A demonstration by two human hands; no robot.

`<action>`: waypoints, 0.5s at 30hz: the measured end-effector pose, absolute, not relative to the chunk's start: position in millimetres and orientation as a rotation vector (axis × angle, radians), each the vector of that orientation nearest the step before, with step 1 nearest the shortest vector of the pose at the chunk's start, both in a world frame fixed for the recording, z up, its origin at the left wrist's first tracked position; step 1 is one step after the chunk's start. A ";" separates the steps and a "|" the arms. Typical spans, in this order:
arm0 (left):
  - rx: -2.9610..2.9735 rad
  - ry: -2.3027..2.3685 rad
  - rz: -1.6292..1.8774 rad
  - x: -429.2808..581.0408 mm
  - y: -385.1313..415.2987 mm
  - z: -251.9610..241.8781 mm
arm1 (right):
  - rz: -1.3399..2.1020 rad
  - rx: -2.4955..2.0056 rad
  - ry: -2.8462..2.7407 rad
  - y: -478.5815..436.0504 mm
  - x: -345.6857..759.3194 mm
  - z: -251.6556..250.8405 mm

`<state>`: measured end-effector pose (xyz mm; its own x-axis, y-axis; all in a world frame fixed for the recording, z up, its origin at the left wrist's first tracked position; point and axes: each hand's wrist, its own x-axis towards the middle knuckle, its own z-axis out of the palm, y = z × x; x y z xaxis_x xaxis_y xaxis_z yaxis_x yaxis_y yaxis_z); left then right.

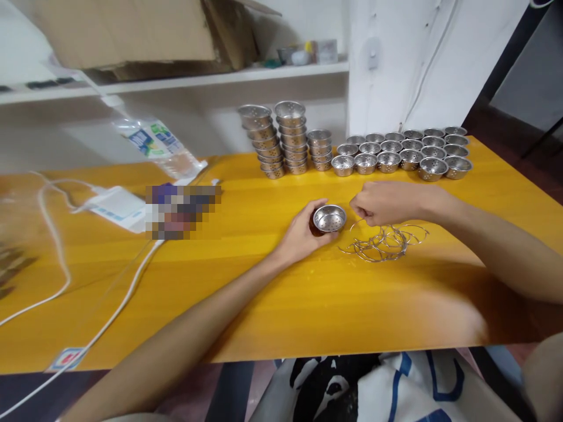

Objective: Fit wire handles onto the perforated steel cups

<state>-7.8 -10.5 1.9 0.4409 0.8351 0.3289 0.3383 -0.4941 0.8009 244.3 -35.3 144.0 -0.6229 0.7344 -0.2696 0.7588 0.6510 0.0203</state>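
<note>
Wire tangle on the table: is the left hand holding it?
No, the left hand is around a perforated metal cup, and the wire tangle lies apart from it.

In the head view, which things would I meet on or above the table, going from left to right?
Plastic bottle → leftmost cup stack → left hand → metal cup it holds → tangled wires → front row's rightmost cup.

I can't read a full word anywhere. The bottle (153, 140) on my left wears a blue and green label (152, 138) with pale lettering, too blurred for me to spell out. The white box (116, 208) below it carries pale blue print, equally illegible. At the near edge of my surface (272, 316), a sticker (69, 358) shows a red mark I can't make out.
</note>
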 end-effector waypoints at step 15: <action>2.050 0.953 0.962 -7.8 -13.2 1.9 | 0.022 1.429 2.883 -11.6 229.4 118.1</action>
